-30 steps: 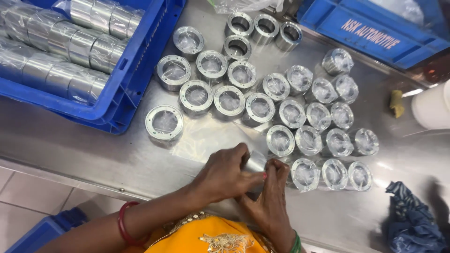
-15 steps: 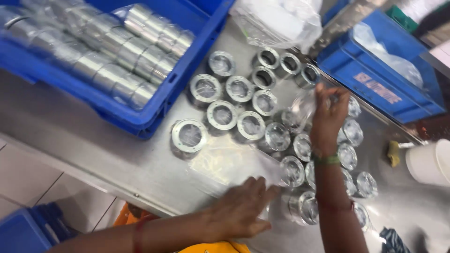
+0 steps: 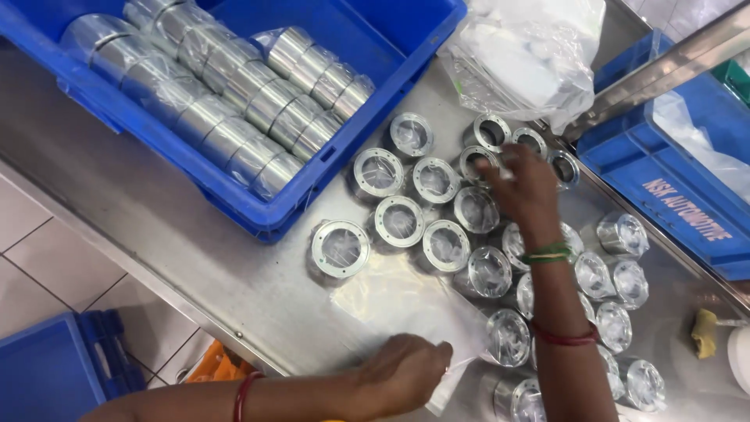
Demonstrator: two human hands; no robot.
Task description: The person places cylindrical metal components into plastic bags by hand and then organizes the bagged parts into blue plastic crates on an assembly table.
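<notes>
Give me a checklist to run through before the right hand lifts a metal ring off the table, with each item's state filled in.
1. Right hand over the far metal rings: ok.
2. Ring gripped by fingers: cannot tell, the hand hides it.
3. Left hand pinning the clear plastic bag flat: ok.
4. Bag mouth open: cannot tell.
5. Rings standing upright on the steel table: ok.

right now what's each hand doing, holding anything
Left hand: closed on the edge of a clear plastic bag lying on the steel table.
Right hand: reaching over the metal rings; grip cannot be told.
</notes>
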